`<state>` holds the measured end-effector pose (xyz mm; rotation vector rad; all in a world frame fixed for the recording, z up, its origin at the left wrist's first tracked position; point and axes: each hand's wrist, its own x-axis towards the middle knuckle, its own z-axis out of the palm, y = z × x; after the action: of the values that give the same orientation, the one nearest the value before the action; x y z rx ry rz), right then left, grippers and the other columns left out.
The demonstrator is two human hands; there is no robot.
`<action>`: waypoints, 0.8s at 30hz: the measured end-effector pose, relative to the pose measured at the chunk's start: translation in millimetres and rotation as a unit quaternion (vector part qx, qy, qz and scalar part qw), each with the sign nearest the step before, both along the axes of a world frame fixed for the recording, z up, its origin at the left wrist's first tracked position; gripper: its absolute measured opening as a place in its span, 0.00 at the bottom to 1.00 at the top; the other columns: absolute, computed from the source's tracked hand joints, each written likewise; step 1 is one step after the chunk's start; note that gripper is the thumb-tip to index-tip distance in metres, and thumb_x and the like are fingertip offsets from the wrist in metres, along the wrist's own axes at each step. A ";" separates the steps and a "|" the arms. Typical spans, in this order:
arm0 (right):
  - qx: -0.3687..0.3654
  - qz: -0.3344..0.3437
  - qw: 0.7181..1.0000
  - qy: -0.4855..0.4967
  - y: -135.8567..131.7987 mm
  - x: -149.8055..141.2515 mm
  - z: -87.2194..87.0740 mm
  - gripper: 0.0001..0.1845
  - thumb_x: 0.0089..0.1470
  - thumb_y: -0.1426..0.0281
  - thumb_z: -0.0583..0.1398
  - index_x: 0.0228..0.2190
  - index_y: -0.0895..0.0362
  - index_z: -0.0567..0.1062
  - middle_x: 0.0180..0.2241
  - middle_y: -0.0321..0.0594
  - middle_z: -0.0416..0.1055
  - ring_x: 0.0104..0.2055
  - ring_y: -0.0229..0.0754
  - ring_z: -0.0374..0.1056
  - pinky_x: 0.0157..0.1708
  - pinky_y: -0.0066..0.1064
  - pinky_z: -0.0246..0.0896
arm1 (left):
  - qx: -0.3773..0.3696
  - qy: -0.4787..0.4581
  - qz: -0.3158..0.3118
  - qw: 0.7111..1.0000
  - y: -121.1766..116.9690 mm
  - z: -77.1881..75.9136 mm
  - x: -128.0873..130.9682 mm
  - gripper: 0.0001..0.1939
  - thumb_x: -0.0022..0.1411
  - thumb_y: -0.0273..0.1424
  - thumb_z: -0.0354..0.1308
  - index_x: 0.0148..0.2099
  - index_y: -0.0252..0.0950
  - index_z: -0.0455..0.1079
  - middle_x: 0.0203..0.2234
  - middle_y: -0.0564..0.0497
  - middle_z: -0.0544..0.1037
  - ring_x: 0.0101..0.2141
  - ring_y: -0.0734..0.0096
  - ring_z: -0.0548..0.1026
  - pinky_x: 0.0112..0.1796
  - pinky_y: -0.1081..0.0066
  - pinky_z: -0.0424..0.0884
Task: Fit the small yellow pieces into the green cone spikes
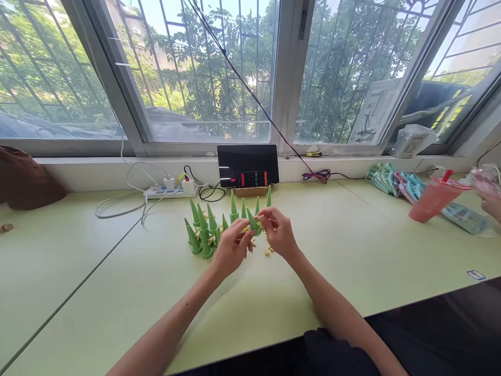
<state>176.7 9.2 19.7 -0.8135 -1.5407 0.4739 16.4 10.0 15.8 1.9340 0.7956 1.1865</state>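
My left hand [231, 249] and my right hand [278, 233] meet above the pale green table [117, 292], both pinching one green cone [253, 220] held tilted between them. Several more green cones [201, 232] stand upright in a cluster just behind and left of my hands. Small yellow pieces [268, 251] lie scattered on the table under and around the hands.
A dark tablet [248, 163] with a phone [252, 179] leans on the sill behind the cones. A power strip [172, 190] with white cables lies left. At right, another person's hand [492, 202], a pink lidded cup [435, 198] and teal packets [391, 178].
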 end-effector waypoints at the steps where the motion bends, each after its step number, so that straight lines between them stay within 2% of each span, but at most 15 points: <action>1: -0.004 -0.001 1.000 0.001 0.1 -0.1 -0.4 0.07 0.62 0.66 0.54 0.37 0.55 0.69 0.29 0.38 0.72 0.30 0.39 0.70 0.29 0.28 0.64 | 0.033 0.013 0.009 0.999 0.3 -1.0 -0.6 0.13 0.68 0.36 0.51 0.50 0.39 0.70 0.39 0.49 0.69 0.22 0.81 0.70 0.18 0.79 0.67; 6: -0.023 -0.002 1.000 0.005 1.4 -1.4 -2.6 0.07 0.62 0.64 0.55 0.38 0.55 0.68 0.23 0.32 0.64 0.22 0.34 0.59 0.23 0.26 0.57 | 0.198 0.089 0.081 0.973 -0.3 -1.7 -2.7 0.17 0.70 0.30 0.47 0.56 0.43 0.69 0.46 0.46 0.69 0.23 0.84 0.68 0.28 0.75 0.70; 8: -0.024 0.001 1.000 0.008 1.6 -1.9 -2.8 0.07 0.62 0.64 0.54 0.38 0.55 0.68 0.23 0.31 0.61 0.21 0.34 0.56 0.23 0.26 0.55 | 0.219 0.102 0.113 0.964 -1.7 -0.8 -1.8 0.17 0.69 0.30 0.48 0.57 0.44 0.69 0.47 0.46 0.70 0.23 0.83 0.68 0.29 0.75 0.70; 10: -0.020 -0.008 1.000 0.010 1.4 -1.9 -2.5 0.08 0.63 0.64 0.54 0.39 0.55 0.68 0.23 0.31 0.62 0.22 0.34 0.56 0.24 0.26 0.55 | 0.204 0.092 0.139 0.965 -3.7 0.5 0.2 0.16 0.69 0.32 0.50 0.55 0.43 0.70 0.47 0.46 0.70 0.23 0.83 0.68 0.28 0.75 0.69; 13: -0.013 -0.040 0.999 0.008 1.0 -0.8 -1.4 0.08 0.63 0.64 0.53 0.39 0.55 0.68 0.24 0.32 0.63 0.23 0.34 0.56 0.24 0.26 0.56 | 0.118 0.038 0.166 0.978 -6.8 3.6 3.4 0.13 0.66 0.37 0.54 0.50 0.39 0.71 0.42 0.46 0.73 0.21 0.81 0.69 0.24 0.76 0.68; 15: -0.007 -0.056 0.998 0.002 0.6 0.2 -0.9 0.08 0.63 0.64 0.53 0.39 0.55 0.68 0.25 0.33 0.65 0.23 0.35 0.58 0.25 0.26 0.57 | 0.024 -0.009 0.171 0.985 -7.8 6.5 4.7 0.15 0.65 0.42 0.54 0.40 0.36 0.71 0.28 0.51 0.74 0.16 0.80 0.67 0.20 0.77 0.64; 17: 0.000 -0.063 0.998 -0.012 0.0 0.8 -0.9 0.07 0.63 0.65 0.53 0.39 0.55 0.68 0.26 0.35 0.67 0.25 0.35 0.61 0.26 0.26 0.59 | -0.086 -0.046 0.115 0.989 -7.6 9.8 5.4 0.22 0.65 0.48 0.51 0.31 0.34 0.69 0.20 0.52 0.72 0.14 0.78 0.66 0.16 0.76 0.61; 20: 0.009 -0.058 0.997 -0.041 -1.3 0.2 -1.9 0.06 0.62 0.67 0.53 0.39 0.55 0.68 0.26 0.35 0.68 0.26 0.36 0.64 0.28 0.27 0.61 | -0.254 -0.088 -0.008 0.963 -6.5 13.9 6.1 0.28 0.62 0.53 0.51 0.29 0.31 0.69 0.21 0.48 0.73 0.14 0.74 0.68 0.14 0.74 0.61; 22: 0.010 -0.052 0.997 -0.054 -2.0 -0.7 -2.8 0.06 0.63 0.67 0.53 0.39 0.54 0.68 0.26 0.35 0.68 0.26 0.37 0.65 0.29 0.28 0.61 | -0.311 -0.113 -0.055 0.942 -6.3 14.8 6.3 0.27 0.60 0.53 0.54 0.30 0.31 0.69 0.24 0.46 0.75 0.15 0.76 0.68 0.15 0.74 0.61; 24: 0.006 -0.047 0.997 -0.058 -2.4 -1.4 -3.1 0.06 0.63 0.67 0.52 0.39 0.54 0.68 0.25 0.34 0.68 0.25 0.36 0.65 0.29 0.28 0.62 | -0.325 -0.132 -0.074 0.934 -6.4 13.9 6.3 0.25 0.59 0.51 0.57 0.31 0.31 0.68 0.26 0.46 0.76 0.16 0.78 0.68 0.16 0.75 0.62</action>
<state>175.3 6.8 16.6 -0.9135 -1.6019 0.3544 22.6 3.6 29.7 1.2366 0.7579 0.9118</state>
